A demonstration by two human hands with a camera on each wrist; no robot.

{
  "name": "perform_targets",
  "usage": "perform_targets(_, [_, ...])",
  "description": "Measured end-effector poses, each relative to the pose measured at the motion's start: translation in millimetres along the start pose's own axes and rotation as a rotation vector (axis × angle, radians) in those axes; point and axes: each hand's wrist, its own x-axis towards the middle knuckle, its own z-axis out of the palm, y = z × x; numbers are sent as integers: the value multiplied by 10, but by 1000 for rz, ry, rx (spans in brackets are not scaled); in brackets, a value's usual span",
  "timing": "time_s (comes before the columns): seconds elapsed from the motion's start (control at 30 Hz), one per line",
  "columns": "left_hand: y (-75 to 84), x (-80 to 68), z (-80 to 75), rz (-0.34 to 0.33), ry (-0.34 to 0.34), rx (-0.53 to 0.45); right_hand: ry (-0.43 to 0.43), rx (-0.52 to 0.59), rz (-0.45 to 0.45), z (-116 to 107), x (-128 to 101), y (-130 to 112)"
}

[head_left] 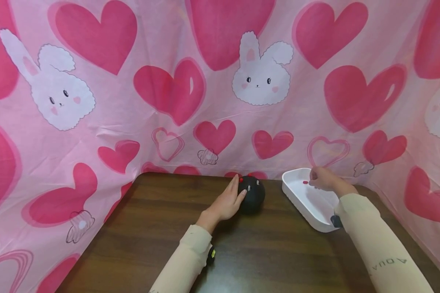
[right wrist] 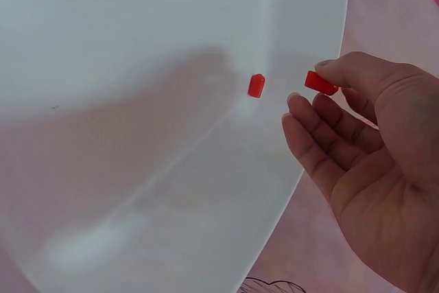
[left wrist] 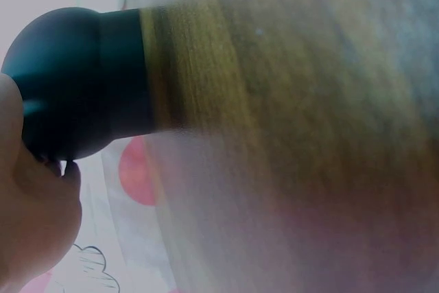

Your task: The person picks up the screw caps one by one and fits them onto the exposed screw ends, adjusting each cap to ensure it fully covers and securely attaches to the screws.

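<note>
Right hand pinches a red piece beside white tray.

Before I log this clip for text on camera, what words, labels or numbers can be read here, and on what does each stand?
"AUQA", as it shows in the head view, seemingly upside down or mirrored: dark letters on the right sleeve.
Bunny-and-heart cloth: pictures only, no words.
Black round object under the left hand: no readable marking.
White tray and the red pieces: no text.
</note>
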Motion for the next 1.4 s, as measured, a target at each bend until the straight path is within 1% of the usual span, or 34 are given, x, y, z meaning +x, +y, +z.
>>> perform_targets(0.17, [4, -1, -5, -1, -1, 4, -19, 13, 33, 5, 4, -31])
perform_targets(0.33, [-12, 6, 6, -7, -10, 11, -15, 21, 12, 10, -23, -109])
perform_targets(0.67, [-11, 5, -3, -5, -11, 5, 77, -23, -119, 4, -12, -167])
perform_targets(0.9, [-29, 19, 10, -9, -12, 4, 84, -56, -138, -19, 5, -208])
perform_targets(1.03, [-38, 20, 21, -6, -11, 6, 88, -62, -174, -8, 3, -231])
perform_targets(1.27, [-33, 8, 16, -16, -18, -3, 142, -94, -252, 29, 41, -264])
perform_targets(1.4, [-27, 13, 2, -17, -17, -10, 155, -87, -262, 9, 73, -316])
